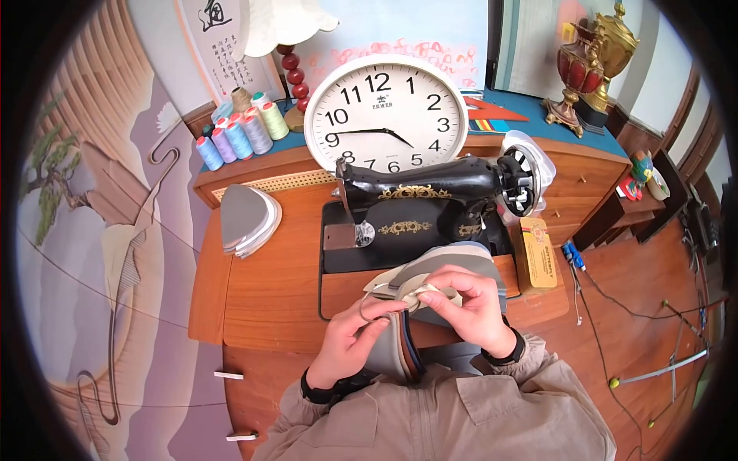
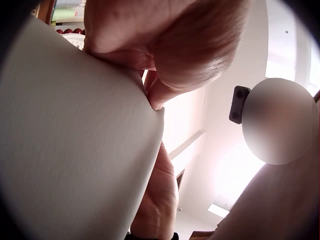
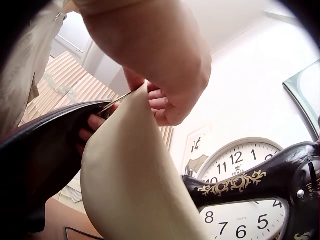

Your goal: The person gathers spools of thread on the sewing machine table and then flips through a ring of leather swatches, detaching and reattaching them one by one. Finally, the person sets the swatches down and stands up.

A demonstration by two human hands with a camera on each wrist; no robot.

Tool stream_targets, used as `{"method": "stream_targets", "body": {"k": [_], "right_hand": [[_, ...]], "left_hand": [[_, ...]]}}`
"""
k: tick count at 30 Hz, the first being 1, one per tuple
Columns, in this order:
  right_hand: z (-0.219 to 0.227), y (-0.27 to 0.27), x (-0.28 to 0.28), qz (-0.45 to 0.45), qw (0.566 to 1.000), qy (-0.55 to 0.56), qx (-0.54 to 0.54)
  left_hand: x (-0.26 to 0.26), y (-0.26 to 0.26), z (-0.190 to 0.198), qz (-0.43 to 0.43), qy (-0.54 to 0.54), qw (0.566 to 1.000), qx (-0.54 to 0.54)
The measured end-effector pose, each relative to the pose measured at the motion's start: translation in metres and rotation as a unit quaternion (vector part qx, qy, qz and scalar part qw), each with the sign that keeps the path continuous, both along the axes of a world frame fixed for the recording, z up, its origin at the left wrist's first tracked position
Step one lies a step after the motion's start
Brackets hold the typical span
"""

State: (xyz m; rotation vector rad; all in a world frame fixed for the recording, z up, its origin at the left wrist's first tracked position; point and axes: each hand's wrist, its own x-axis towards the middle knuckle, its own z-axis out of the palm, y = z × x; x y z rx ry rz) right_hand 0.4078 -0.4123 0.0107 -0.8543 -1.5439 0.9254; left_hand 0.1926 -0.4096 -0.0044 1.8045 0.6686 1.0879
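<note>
Both hands are together in front of a black sewing machine (image 1: 415,188). My right hand (image 1: 470,309) pinches the tip of a cream leather-like piece (image 3: 130,160), which hangs as a wide curved flap in the right wrist view. My left hand (image 1: 352,344) pinches a layered bundle of similar pieces (image 1: 401,346) by the upper edge, in grey, brown and black. The left wrist view shows a pale grey piece (image 2: 75,135) of it from close up. Behind the right hand, more grey and cream pieces (image 1: 461,261) lie against the machine bed.
A stack of grey and white pieces (image 1: 250,219) lies left on the wooden table (image 1: 261,300). A yellow tin (image 1: 536,255) stands right of the machine. Behind are a wall clock (image 1: 384,115), thread spools (image 1: 238,134) and a lamp (image 1: 294,77). Cables (image 1: 607,292) cross the floor at right.
</note>
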Motion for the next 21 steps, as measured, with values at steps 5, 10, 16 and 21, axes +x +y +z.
{"method": "stream_targets", "body": {"k": [5, 10, 16, 21], "right_hand": [[0.008, -0.002, -0.001, 0.008, 1.0, -0.02, -0.019], [0.006, 0.001, -0.003, 0.014, 0.999, -0.052, 0.001], [0.006, 0.005, -0.013, -0.098, 0.945, -0.208, 0.233], [0.007, 0.008, -0.016, -0.082, 0.915, -0.273, 0.286]], "left_hand": [[-0.004, 0.0, 0.003, -0.026, 0.024, 0.999, -0.024], [-0.004, 0.0, -0.009, -0.01, -0.039, 0.999, -0.016], [-0.014, -0.002, -0.01, -0.009, -0.042, 0.997, -0.066], [-0.022, 0.0, -0.006, -0.042, -0.031, 0.996, -0.07]]}}
